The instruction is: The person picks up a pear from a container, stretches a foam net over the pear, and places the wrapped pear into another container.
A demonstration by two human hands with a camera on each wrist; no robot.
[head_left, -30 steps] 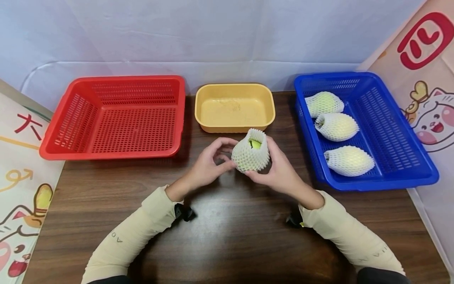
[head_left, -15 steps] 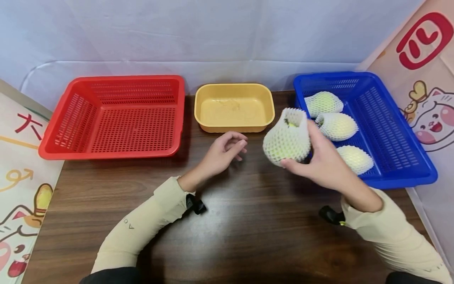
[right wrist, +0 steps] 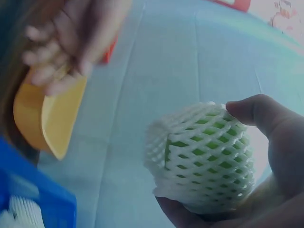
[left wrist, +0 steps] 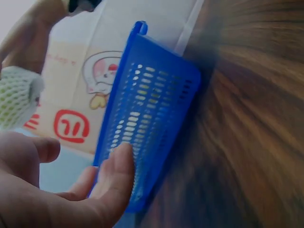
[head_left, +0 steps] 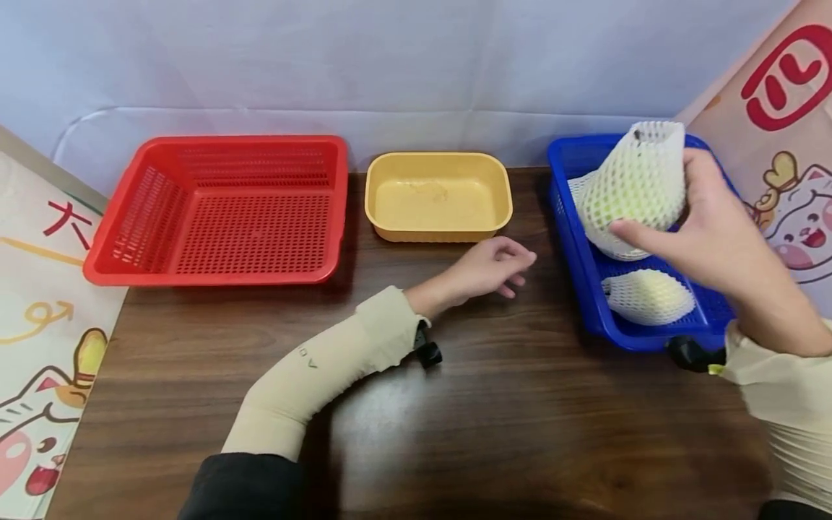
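Note:
My right hand [head_left: 728, 224] grips a green fruit in a white foam net sleeve [head_left: 630, 191], thumb on one side and fingers round the other, above the blue basket [head_left: 591, 310]. Up close, the right wrist view shows green skin through the mesh of the held fruit [right wrist: 209, 152]. Below it in the basket lies another netted fruit [head_left: 652, 297]; the held fruit largely hides the others there. My left hand [head_left: 490, 267] hovers over the table between the yellow tub and the blue basket, fingers loosely bent and holding nothing.
A yellow tub [head_left: 438, 235] stands at the back middle, with nothing in it. To its left is a red slotted basket [head_left: 214, 279], also without contents. A pale cloth [head_left: 416, 65] hangs behind, and printed panels [head_left: 39, 361] flank the dark wooden table [head_left: 520, 433].
My left hand has let go of the netted fruit and drifted right. My right hand has carried the fruit right and up, from the middle of the table to over the blue basket.

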